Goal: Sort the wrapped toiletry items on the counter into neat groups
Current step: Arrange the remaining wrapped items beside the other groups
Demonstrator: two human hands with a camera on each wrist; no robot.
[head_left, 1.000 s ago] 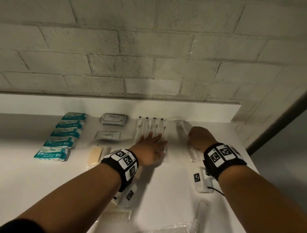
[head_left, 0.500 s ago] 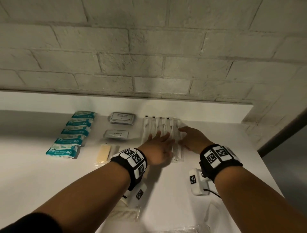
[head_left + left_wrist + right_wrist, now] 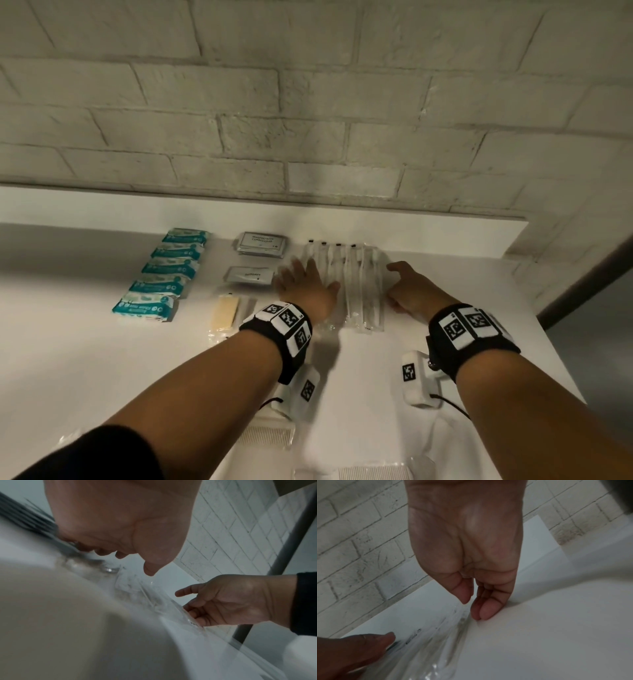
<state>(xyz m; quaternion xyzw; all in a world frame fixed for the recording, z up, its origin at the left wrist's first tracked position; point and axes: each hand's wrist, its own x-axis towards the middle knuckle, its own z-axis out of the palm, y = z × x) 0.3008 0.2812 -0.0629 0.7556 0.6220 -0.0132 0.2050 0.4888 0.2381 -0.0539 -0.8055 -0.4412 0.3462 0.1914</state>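
Note:
A row of several clear-wrapped toothbrushes [image 3: 359, 284] lies side by side at the back middle of the white counter [image 3: 85, 342]. My left hand [image 3: 305, 286] lies flat with fingers spread on the row's left part, seen from below in the left wrist view as a palm [image 3: 120, 520] over the wrappers [image 3: 145, 595]. My right hand [image 3: 407, 286] sits at the row's right edge, fingers loosely bent. Its fingertips [image 3: 484, 612] touch the counter against the outermost wrapper [image 3: 436, 649], and it holds nothing.
A column of teal tissue packs [image 3: 164, 274] lies at the left. Two grey sachets [image 3: 262, 244] and a wrapped yellowish bar [image 3: 225, 311] sit between them and the row. Wrapped combs [image 3: 267, 437] lie near me. A brick wall rises behind, and the counter ends just right of my right hand.
My right hand slid a separate toothbrush packet leftward into the row, then drew back to the row's right edge. My left hand shifted toward the row's left side.

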